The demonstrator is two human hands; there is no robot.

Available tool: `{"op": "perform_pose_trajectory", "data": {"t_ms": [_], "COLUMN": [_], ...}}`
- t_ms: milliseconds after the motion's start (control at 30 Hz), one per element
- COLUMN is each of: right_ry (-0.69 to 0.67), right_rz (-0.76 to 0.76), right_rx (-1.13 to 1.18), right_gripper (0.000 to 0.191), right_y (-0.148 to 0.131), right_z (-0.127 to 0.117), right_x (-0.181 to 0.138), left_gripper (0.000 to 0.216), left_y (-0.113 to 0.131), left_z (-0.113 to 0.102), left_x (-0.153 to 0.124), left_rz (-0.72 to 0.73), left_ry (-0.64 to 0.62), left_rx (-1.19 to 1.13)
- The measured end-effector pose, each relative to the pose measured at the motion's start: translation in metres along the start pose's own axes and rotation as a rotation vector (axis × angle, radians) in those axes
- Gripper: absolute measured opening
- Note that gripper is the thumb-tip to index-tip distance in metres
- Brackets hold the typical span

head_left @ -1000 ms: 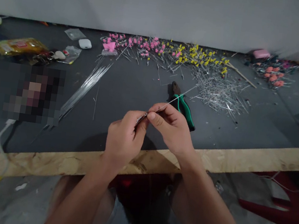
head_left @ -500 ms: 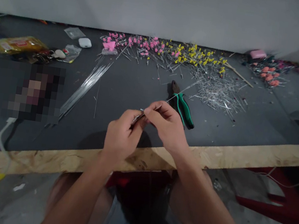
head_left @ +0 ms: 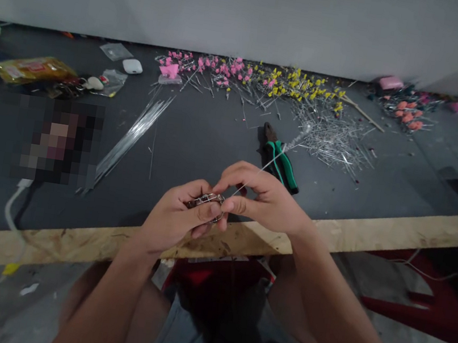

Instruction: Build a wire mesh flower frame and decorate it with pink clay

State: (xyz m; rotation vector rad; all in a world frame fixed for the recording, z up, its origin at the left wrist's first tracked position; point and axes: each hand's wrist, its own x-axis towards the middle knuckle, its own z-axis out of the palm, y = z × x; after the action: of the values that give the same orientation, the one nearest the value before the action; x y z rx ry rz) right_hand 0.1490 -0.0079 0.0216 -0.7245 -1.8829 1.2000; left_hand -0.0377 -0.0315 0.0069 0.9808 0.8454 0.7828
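Observation:
My left hand (head_left: 175, 212) is closed around a small silvery wire frame (head_left: 208, 198), rounded in outline, with the thumb pressed on its near side. Against the frame's right edge, my right hand (head_left: 270, 200) pinches a thin metal wire (head_left: 268, 165) between thumb and fingers. That wire slants up and away to the right, over the pliers (head_left: 285, 165) with green handles, and looks twisted or frayed at its far end. How it joins the frame is hidden by my fingertips. Both hands are held above the table's front edge.
A bundle of straight wires (head_left: 134, 137) lies to the left. Pink-tipped stems (head_left: 227, 71), yellow-tipped stems (head_left: 300, 84) and a heap of short wire pieces (head_left: 336, 142) spread along the back. A white cable (head_left: 10, 208) crosses the wooden edge (head_left: 85, 240).
My hands have come slightly lower and turned, so the wire frame shows more in my left hand. My right fingers have opened out around the wire, which has moved with them.

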Motion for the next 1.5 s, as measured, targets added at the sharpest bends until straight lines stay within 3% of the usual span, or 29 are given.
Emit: {"op": "perform_pose_trajectory", "data": {"t_ms": [233, 467, 667, 767, 933, 1067, 1167, 1300, 1400, 1500], "right_ry": [0.032, -0.051, 0.029, 0.102, 0.188, 0.168, 0.109, 0.071, 0.084, 0.01], "right_rz": [0.019, 0.044, 0.087, 0.166, 0.44, 0.574, 0.632, 0.66, 0.633, 0.59], "right_rx": [-0.108, -0.095, -0.21, -0.253, -0.316, -0.314, -0.277, -0.23, -0.145, 0.039], "right_gripper": [0.016, 0.022, 0.021, 0.024, 0.035, 0.039, 0.038, 0.034, 0.03, 0.022], "right_y": [0.003, 0.002, 0.005, 0.005, 0.005, 0.014, 0.021, 0.023, 0.018, 0.01], "right_z": [-0.002, -0.004, -0.002, 0.001, 0.006, 0.003, 0.0, -0.003, -0.009, -0.02], "right_x": [-0.002, 0.001, 0.002, 0.001, 0.002, 0.006, 0.007, 0.007, 0.004, 0.0], "left_gripper": [0.024, 0.024, 0.022, 0.021, 0.013, 0.017, 0.024, 0.019, 0.016, 0.016], "left_y": [0.0, 0.0, 0.0, -0.003, -0.012, -0.026, -0.036, -0.035, -0.027, -0.019], "left_z": [0.005, 0.004, 0.005, 0.003, 0.002, 0.002, 0.002, 0.006, 0.009, 0.01], "left_x": [0.003, 0.003, 0.005, 0.007, 0.015, 0.021, 0.024, 0.025, 0.026, 0.025], "left_rz": [0.078, 0.095, 0.153, 0.219, 0.319, 0.444, 0.493, 0.35, 0.166, 0.048], "left_ry": [0.047, 0.061, 0.13, 0.191, 0.409, 0.495, 0.487, 0.453, 0.351, 0.217], "left_rx": [0.074, 0.1, 0.222, 0.384, 0.864, 1.258, 1.403, 1.148, 0.683, 0.245]}}
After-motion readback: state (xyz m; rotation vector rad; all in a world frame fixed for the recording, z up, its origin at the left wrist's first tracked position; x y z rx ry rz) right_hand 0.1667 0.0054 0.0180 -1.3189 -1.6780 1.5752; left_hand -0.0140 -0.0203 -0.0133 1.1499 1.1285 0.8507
